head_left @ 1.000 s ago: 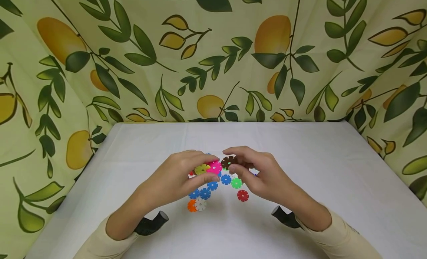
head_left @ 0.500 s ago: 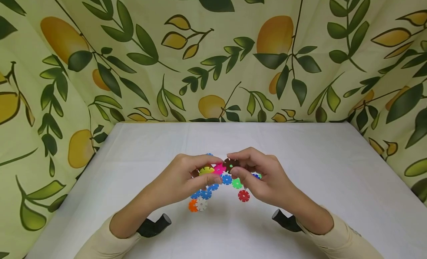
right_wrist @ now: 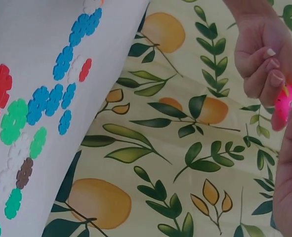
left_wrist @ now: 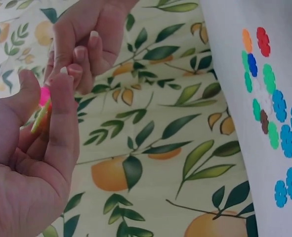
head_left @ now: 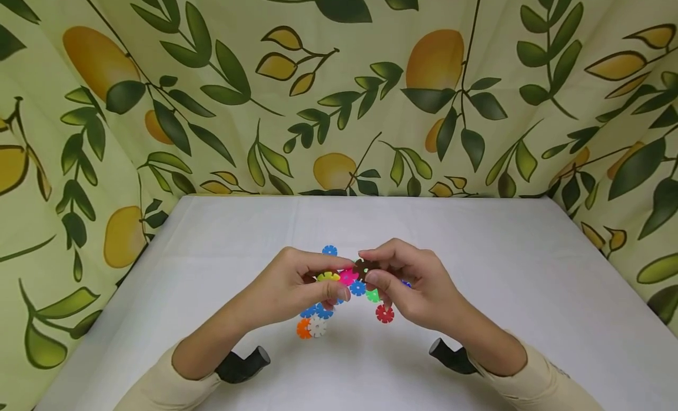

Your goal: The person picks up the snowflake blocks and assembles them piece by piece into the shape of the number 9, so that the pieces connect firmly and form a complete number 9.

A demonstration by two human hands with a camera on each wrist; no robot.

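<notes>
My left hand (head_left: pixel 293 290) pinches a pink notched plastic disc (head_left: pixel 348 277) and a yellow one (head_left: pixel 327 276) between thumb and forefinger. The yellow disc (left_wrist: pixel 39 118) is seen nearly edge-on in the left wrist view, right beside the pink. A dark brown notched disc (head_left: pixel 361 269) is pinched by my right hand (head_left: pixel 418 284), its edge meeting the pink disc's edge. In the right wrist view the pink disc (right_wrist: pixel 290 103) faces the camera, while the brown disc in hand is hidden there. Both hands are held over the loose discs and partly cover them.
On the white table (head_left: pixel 477 234) lie several loose discs: a red one (head_left: pixel 385 314), a white one (head_left: pixel 317 326), an orange one (head_left: pixel 303 328), and blue ones such as the rear blue disc (head_left: pixel 329 250). A patterned curtain (head_left: pixel 339 93) surrounds the table's back and sides.
The hands have come together, bringing the pink disc to the brown disc's edge. The yellow disc has tilted flatter. Both hands sit slightly lower, and the rear blue disc shows more fully.
</notes>
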